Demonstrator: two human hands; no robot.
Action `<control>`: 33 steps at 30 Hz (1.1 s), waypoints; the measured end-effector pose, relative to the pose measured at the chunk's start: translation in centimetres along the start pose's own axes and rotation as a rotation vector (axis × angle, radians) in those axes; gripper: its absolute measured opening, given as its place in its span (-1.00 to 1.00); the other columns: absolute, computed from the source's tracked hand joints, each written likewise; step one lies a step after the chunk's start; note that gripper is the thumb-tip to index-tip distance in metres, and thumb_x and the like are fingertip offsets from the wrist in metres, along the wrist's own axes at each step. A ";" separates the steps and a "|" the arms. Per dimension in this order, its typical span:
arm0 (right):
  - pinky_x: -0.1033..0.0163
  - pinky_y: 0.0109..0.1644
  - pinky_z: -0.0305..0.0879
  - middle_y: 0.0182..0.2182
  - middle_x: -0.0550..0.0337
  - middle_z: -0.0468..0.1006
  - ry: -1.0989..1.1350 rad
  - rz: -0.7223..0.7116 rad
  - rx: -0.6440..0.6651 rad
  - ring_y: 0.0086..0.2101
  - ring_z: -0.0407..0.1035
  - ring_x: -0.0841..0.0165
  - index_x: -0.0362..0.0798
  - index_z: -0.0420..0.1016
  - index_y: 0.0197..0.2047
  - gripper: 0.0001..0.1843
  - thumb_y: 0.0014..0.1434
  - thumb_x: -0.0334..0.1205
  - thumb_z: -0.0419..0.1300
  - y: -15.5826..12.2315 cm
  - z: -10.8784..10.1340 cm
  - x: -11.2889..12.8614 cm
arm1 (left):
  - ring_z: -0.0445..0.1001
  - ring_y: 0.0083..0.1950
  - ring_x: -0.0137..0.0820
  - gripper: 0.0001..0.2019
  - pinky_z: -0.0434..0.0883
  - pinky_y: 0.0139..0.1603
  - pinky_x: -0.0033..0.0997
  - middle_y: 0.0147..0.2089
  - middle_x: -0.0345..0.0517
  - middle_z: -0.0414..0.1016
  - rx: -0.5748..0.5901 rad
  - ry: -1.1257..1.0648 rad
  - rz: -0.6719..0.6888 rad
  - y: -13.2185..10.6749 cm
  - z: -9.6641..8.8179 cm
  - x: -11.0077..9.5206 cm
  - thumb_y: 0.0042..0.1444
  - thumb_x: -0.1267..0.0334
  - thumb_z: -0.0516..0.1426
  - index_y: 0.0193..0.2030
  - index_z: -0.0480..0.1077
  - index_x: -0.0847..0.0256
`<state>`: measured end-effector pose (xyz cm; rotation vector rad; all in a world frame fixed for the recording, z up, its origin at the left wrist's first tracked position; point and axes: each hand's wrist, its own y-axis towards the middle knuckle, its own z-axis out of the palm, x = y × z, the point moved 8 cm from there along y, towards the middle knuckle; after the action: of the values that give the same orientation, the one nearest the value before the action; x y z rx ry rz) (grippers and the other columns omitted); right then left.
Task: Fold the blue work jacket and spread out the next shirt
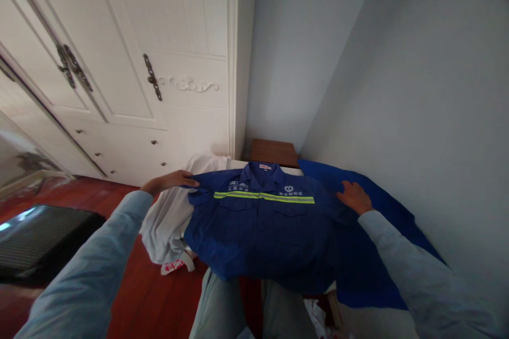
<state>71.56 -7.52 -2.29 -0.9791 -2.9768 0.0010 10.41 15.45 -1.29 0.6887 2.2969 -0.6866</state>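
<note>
A navy work shirt [260, 222] lies spread out in front of me, collar away from me and front side up. Across its chest runs a yellow and silver reflective stripe, with white lettering and emblems above it. My left hand [173, 180] is closed on the shirt's sleeve at the left. On the other side, my right hand [353, 197] grips the opposite sleeve near the shoulder. Under and beside the shirt on the right is a brighter blue cloth [374, 265]. White fabric [170, 222] hangs in folds beneath the left sleeve.
A white wardrobe [191, 26] with dark metal handles stands at the back left. Grey walls [397, 90] meet in the corner ahead, above a small brown wooden piece [274, 152]. On the red floor [147, 291] at the left lies a black ribbed case [43, 238].
</note>
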 end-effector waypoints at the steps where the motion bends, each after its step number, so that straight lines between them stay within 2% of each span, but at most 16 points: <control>1: -0.02 0.16 0.31 0.19 -0.31 0.40 -0.018 -0.041 -0.001 0.18 0.34 -0.04 -0.20 0.30 0.33 -0.39 0.27 -0.13 0.09 -0.1 0.2 0.7 | 0.56 -0.12 -0.22 -0.65 0.44 0.00 -0.33 -0.24 -0.20 0.64 0.040 -0.077 0.037 -0.4 0.4 -0.5 -0.11 -0.07 0.28 -0.28 0.58 0.13; 4: 0.04 0.22 0.27 0.24 -0.27 0.37 -0.020 -0.175 0.066 0.23 0.29 0.01 -0.21 0.32 0.32 -0.40 0.28 -0.12 0.09 -0.2 1.4 2.9 | 0.55 -0.10 -0.28 -0.64 0.44 0.05 -0.33 -0.19 -0.18 0.64 0.049 -0.209 0.109 -0.8 0.8 -1.5 -0.16 0.04 0.35 -0.22 0.56 0.16; 7: 0.10 0.23 0.26 0.23 -0.25 0.39 -0.025 -0.211 0.149 0.24 0.30 0.04 -0.21 0.35 0.30 -0.41 0.28 -0.10 0.12 -0.1 3.1 3.7 | 0.56 -0.18 -0.27 -0.60 0.49 -0.05 -0.26 -0.22 -0.06 0.63 -0.098 -0.237 0.136 -0.2 -0.4 -2.2 -0.03 -0.05 0.27 -0.19 0.54 0.24; 9: 0.10 0.21 0.27 0.20 -0.26 0.44 -0.021 -0.192 0.178 0.22 0.33 0.05 -0.23 0.38 0.28 -0.43 0.30 -0.10 0.09 0.0 4.1 3.5 | 0.56 -0.21 -0.27 -0.56 0.51 -0.14 -0.28 -0.23 -0.03 0.63 -0.259 -0.035 0.038 0.2 -1.9 -2.1 0.09 -0.10 0.15 -0.14 0.53 0.25; 12: 0.10 0.21 0.28 0.13 -0.26 0.50 0.008 -0.201 0.156 0.18 0.38 0.08 -0.24 0.44 0.22 -0.48 0.33 -0.11 0.04 -0.1 4.9 2.9 | 0.58 -0.10 -0.18 -0.64 0.50 -0.09 -0.25 -0.15 0.04 0.64 -0.434 0.421 -0.213 0.0 -4.2 -1.6 0.13 0.01 0.12 -0.11 0.53 0.23; 14: 0.09 0.20 0.28 0.11 -0.24 0.53 0.028 -0.224 0.115 0.15 0.40 0.09 -0.20 0.49 0.18 -0.52 0.33 -0.13 0.05 -0.2 5.0 2.7 | 0.56 0.00 0.01 -0.68 0.49 -0.03 -0.06 -0.07 0.24 0.61 -0.479 0.581 -0.346 -0.5 -5.0 -1.3 0.08 0.13 0.15 -0.10 0.52 0.28; 17: 0.06 0.19 0.30 0.11 -0.26 0.52 0.036 -0.235 0.065 0.15 0.40 0.05 -0.19 0.51 0.16 -0.55 0.29 -0.15 0.10 -0.3 4.7 2.6 | 0.53 0.06 0.23 -0.63 0.46 -0.04 0.16 0.01 0.52 0.52 -0.494 0.683 -0.424 -1.0 -4.5 -1.4 0.06 0.24 0.17 -0.02 0.47 0.42; 19: 0.06 0.22 0.29 0.14 -0.28 0.49 0.043 -0.256 0.017 0.16 0.38 0.03 -0.22 0.48 0.19 -0.52 0.28 -0.15 0.11 -0.3 4.1 3.5 | 0.51 0.10 0.22 -0.59 0.45 0.01 0.16 0.07 0.52 0.49 -0.470 0.728 -0.380 -0.5 -3.1 -2.3 0.09 0.22 0.17 0.05 0.43 0.42; 21: 0.06 0.28 0.25 0.19 -0.27 0.45 0.072 -0.319 -0.057 0.20 0.34 0.04 -0.22 0.43 0.23 -0.48 0.29 -0.14 0.11 -0.3 3.1 5.8 | 0.48 0.17 0.14 -0.54 0.42 0.11 0.11 0.14 0.43 0.46 -0.440 0.752 -0.278 0.7 -0.8 -4.1 0.17 0.12 0.16 0.13 0.39 0.36; 24: 0.06 0.37 0.15 0.26 -0.24 0.38 0.153 -0.475 -0.157 0.28 0.25 0.08 -0.22 0.39 0.27 -0.45 0.32 -0.10 0.08 -0.7 1.8 11.4 | 0.40 0.29 -0.03 -0.43 0.35 0.25 -0.05 0.27 0.27 0.41 -0.398 0.753 -0.097 3.8 3.5 -7.3 0.29 -0.07 0.03 0.29 0.27 0.26; 27: 0.00 0.41 0.09 0.33 -0.22 0.29 0.232 -0.610 -0.194 0.33 0.17 0.08 -0.21 0.35 0.31 -0.41 0.33 -0.06 0.08 -1.2 1.4 17.9 | 0.13 0.49 -0.15 -0.33 0.20 0.39 -0.18 0.45 0.22 0.20 -0.365 0.746 0.045 7.7 7.9 -9.7 0.33 -0.13 -0.07 0.42 0.10 0.27; 30: -0.04 0.43 0.02 0.40 -0.22 0.17 0.265 -0.672 -0.177 0.38 0.07 0.05 -0.22 0.28 0.36 -0.35 0.32 -0.04 0.10 -1.2 2.0 23.3 | -0.01 0.54 -0.13 -0.31 0.14 0.44 -0.09 0.50 0.23 0.11 -0.337 0.740 0.088 11.3 11.4 -10.5 0.35 -0.12 -0.12 0.45 0.07 0.31; 33: 0.00 0.45 -0.03 0.44 -0.21 0.07 0.252 -0.670 -0.088 0.41 -0.03 0.05 -0.26 0.20 0.42 -0.29 0.33 -0.01 0.09 -0.7 4.2 26.1 | 0.03 0.53 -0.08 -0.31 0.16 0.42 0.01 0.50 0.24 0.09 -0.326 0.734 0.085 13.7 13.5 -10.4 0.36 -0.11 -0.16 0.46 0.08 0.33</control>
<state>50.08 7.44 -6.29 0.0559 -2.9161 -0.2365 31.48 14.00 -6.98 0.9838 2.9137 0.0154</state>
